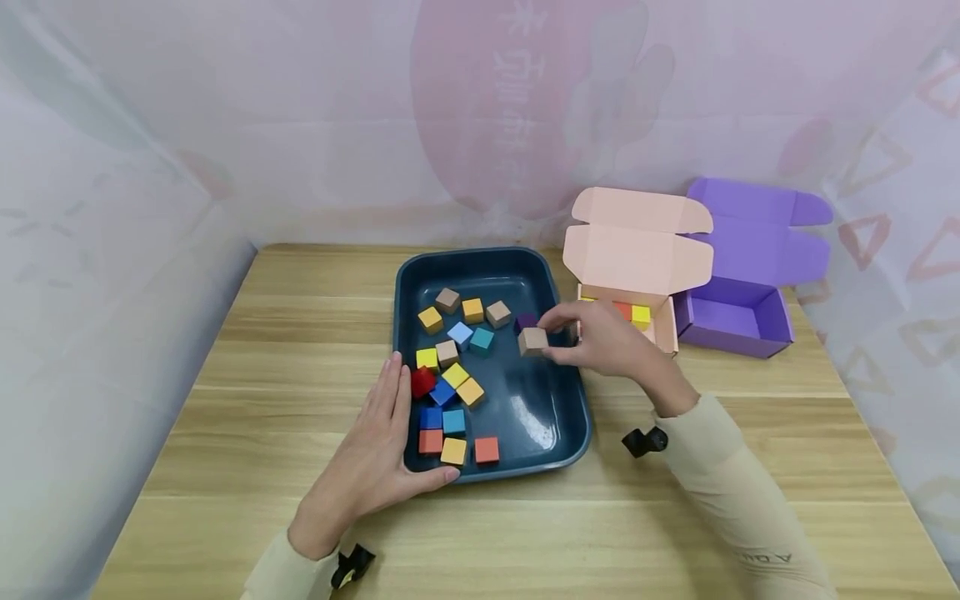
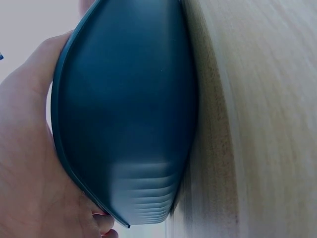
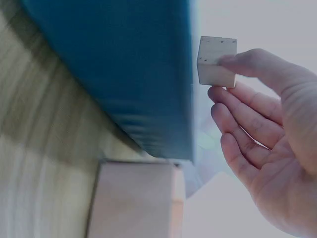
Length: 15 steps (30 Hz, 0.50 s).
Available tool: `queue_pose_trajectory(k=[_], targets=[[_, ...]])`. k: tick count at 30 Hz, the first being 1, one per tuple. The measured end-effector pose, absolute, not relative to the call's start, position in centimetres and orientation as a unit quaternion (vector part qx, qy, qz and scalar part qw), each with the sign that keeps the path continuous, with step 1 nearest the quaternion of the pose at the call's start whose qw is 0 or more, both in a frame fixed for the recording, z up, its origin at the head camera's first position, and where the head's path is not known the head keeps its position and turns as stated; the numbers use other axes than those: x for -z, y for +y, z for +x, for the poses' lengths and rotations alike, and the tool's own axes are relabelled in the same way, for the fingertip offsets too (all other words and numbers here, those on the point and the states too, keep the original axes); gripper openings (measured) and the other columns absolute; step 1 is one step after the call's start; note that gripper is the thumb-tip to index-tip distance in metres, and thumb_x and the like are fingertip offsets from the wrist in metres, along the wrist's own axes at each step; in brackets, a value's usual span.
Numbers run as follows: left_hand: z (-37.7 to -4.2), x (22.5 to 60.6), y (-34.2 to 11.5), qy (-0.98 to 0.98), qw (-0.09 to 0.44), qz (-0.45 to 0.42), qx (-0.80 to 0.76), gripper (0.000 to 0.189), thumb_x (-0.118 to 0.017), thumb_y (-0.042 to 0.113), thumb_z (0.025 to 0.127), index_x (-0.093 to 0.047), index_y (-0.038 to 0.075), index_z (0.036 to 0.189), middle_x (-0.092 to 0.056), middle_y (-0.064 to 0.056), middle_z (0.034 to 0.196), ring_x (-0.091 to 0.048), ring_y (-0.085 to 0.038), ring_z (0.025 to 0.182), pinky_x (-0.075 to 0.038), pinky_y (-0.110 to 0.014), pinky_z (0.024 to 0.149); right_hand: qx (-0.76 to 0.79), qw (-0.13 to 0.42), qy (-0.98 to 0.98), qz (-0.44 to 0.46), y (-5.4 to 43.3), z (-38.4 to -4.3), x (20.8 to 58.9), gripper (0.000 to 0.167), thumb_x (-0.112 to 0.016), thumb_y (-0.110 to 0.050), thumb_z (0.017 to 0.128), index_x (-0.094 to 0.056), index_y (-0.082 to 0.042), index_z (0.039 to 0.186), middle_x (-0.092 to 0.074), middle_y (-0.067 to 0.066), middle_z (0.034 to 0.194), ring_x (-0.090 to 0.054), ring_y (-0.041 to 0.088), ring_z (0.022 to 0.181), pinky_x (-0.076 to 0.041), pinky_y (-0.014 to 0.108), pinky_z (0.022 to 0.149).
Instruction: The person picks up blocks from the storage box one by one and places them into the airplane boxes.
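A small, pale, plain wooden cube [image 1: 532,342] is held above the right side of a dark blue, rounded rectangular tray [image 1: 517,387], pinched between the thumb and fingertips of the right hand [image 1: 603,337]. The left hand [image 1: 378,450] rests along the tray's left rim, fingers straight, thumb spread to the near edge. The cube looks light, stiff and hard to break, perhaps slightly slippery; opposite flat sides should grip best. Dark lettering on the beige right sleeve [image 1: 742,492] and faint characters on the pale pink-patterned backdrop [image 1: 517,75] cannot be read surely.
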<state>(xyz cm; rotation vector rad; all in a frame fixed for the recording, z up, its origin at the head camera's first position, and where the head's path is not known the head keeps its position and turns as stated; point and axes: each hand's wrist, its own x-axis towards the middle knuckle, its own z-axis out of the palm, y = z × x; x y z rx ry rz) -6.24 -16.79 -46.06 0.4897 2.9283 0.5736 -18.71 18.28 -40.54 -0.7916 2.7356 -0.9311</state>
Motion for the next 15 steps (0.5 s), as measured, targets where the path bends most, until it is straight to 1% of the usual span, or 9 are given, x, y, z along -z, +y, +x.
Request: queue_pose_trajectory(k=[2,4,7,9,12,15], targets=[[-6.3,46.0,-16.8,0.967,0.061,0.160,-0.190,0.143,-0.066,0.090,0.074,0.003,0.010,0.170,0.009,-0.010,0.180,-0.001,-0.036,0.167,-0.027,-0.064,0.128,0.325,0.053,0.907,-0.264,19.3,-18.3,39.9,0.028,-0.084,-0.022,0.090,-0.078,-0.013,0.116,-0.079,0.007,0.110,-0.069,0.028,0.097,-0.061,0.044,0.084],[-6.3,45.9,-16.8,0.967,0.062,0.160,-0.191,0.144,-0.065,0.091,0.074,0.002,0.009,0.170,0.009,-0.010,0.180,-0.001,-0.036,0.167,-0.027,-0.065,0.128,0.331,0.026,0.907,-0.259,20.5,-18.1,39.3,0.025,-0.084,-0.021,0.089,-0.078,-0.014,0.113,-0.078,0.005,0.106,-0.067,0.026,0.095,-0.058,0.040,0.084],[-6.4,45.8,-16.8,0.966,0.062,0.161,-0.191,0.143,-0.065,0.091,0.074,0.002,0.009,0.170,0.009,-0.010,0.180,-0.001,-0.036,0.167,-0.028,-0.065,0.127,0.333,-0.018,0.911,-0.242,22.2,-17.9,38.8,0.025,-0.086,-0.018,0.087,-0.079,-0.015,0.111,-0.079,0.003,0.101,-0.068,0.021,0.093,-0.055,0.033,0.084],[-6.4,45.8,-16.8,0.966,0.062,0.161,-0.192,0.143,-0.065,0.090,0.074,0.002,0.009,0.170,0.009,-0.010,0.180,-0.001,-0.036,0.167,-0.029,-0.065,0.127,0.330,-0.040,0.915,-0.227,23.3,-17.9,38.8,0.026,-0.086,-0.016,0.086,-0.080,-0.014,0.110,-0.080,0.003,0.100,-0.069,0.019,0.093,-0.054,0.032,0.084],[-6.4,45.9,-16.7,0.966,0.063,0.161,-0.191,0.143,-0.065,0.090,0.074,0.002,0.009,0.170,0.010,-0.010,0.180,-0.001,-0.036,0.167,-0.031,-0.065,0.126,0.326,-0.050,0.920,-0.212,24.7,-18.1,39.2,0.026,-0.086,-0.013,0.086,-0.080,-0.010,0.110,-0.080,0.007,0.098,-0.070,0.023,0.093,-0.056,0.037,0.085],[-6.3,45.9,-16.7,0.967,0.064,0.159,-0.190,0.143,-0.065,0.091,0.074,0.002,0.009,0.170,0.010,-0.009,0.180,-0.001,-0.036,0.167,-0.031,-0.065,0.125,0.320,-0.031,0.927,-0.191,25.7,-18.4,39.9,0.025,-0.085,-0.013,0.087,-0.079,-0.007,0.111,-0.080,0.012,0.102,-0.071,0.030,0.098,-0.056,0.047,0.089]])
